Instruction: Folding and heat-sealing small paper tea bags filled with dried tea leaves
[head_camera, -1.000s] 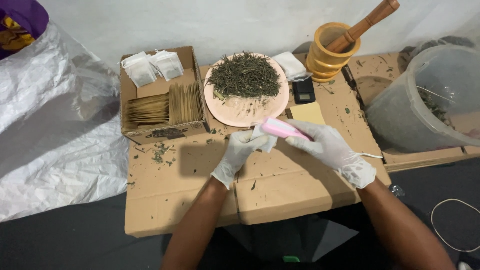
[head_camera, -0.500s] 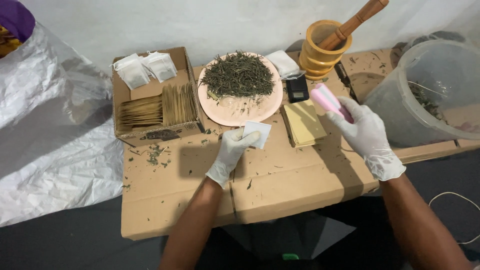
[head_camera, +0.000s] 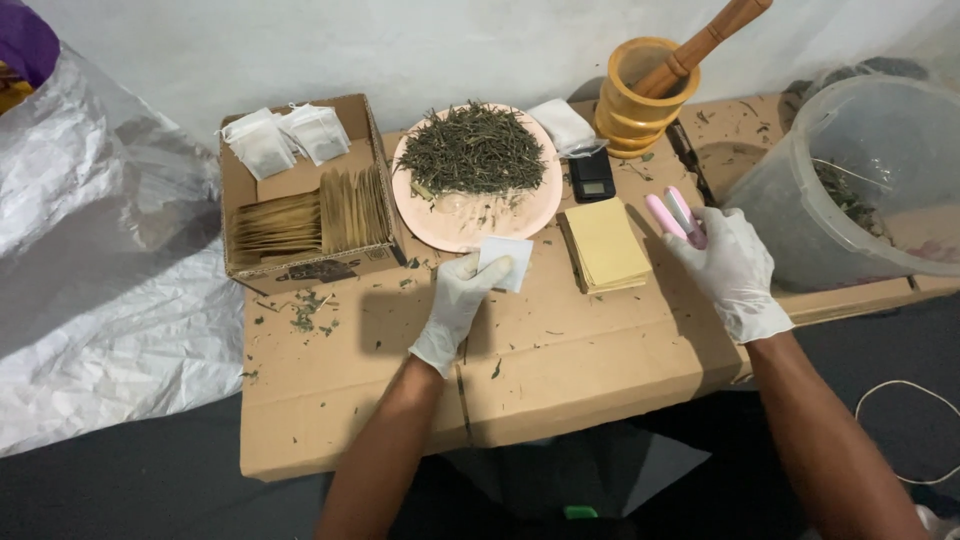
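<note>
your gloved left hand (head_camera: 458, 300) is pinching a small white sachet (head_camera: 506, 260) beside the pink plate (head_camera: 450, 225); your right hand (head_camera: 728, 265) is gripping a pink sealer (head_camera: 674, 215).

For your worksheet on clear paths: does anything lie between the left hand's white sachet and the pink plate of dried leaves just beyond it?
Nothing visible does. The left hand holds the white sachet right at the near rim of the pink plate; only bare cardboard with a few leaf crumbs lies there. The yellow stack sits off to the side.
</note>
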